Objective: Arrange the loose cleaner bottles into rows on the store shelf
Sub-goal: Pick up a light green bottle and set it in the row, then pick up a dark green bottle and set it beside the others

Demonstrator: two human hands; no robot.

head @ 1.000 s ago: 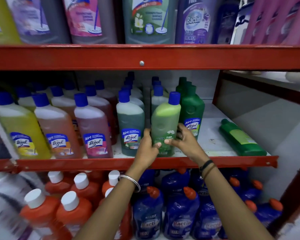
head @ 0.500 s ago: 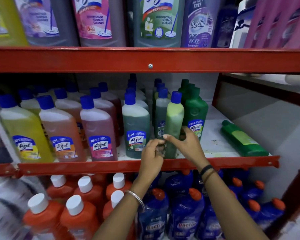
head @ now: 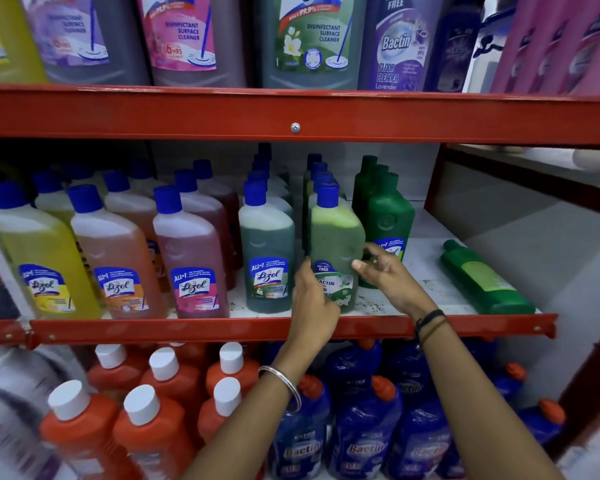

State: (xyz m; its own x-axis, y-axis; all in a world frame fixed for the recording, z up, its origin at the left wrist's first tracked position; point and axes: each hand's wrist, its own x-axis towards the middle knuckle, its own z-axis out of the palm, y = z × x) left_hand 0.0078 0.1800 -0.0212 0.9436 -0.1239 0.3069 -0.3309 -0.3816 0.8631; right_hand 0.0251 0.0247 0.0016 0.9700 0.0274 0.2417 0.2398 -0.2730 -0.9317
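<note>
A light green Bactin cleaner bottle [head: 336, 244] with a blue cap stands upright at the front of the middle shelf [head: 291, 329], its label facing me. My left hand [head: 312, 306] grips its lower left side and my right hand [head: 385, 275] touches its right side with fingers spread. Behind it runs a row of blue-capped bottles. A dark green Lizol bottle [head: 267, 251] stands just left of it, and a row of solid green bottles [head: 388, 216] just right. One loose green bottle [head: 482, 278] lies on its side at the shelf's right end.
Rows of yellow [head: 39, 258], orange [head: 115, 254] and pink [head: 187, 258] Lizol bottles fill the left of the shelf. Large bottles stand on the shelf above. Below are orange bottles with white caps [head: 146, 427] and blue Bactin bottles [head: 364, 434]. A red upright [head: 433, 181] bounds the shelf's right.
The light green bottle has been turned from edge-on so its label faces front, at the head of its row. Both hands stayed on it.
</note>
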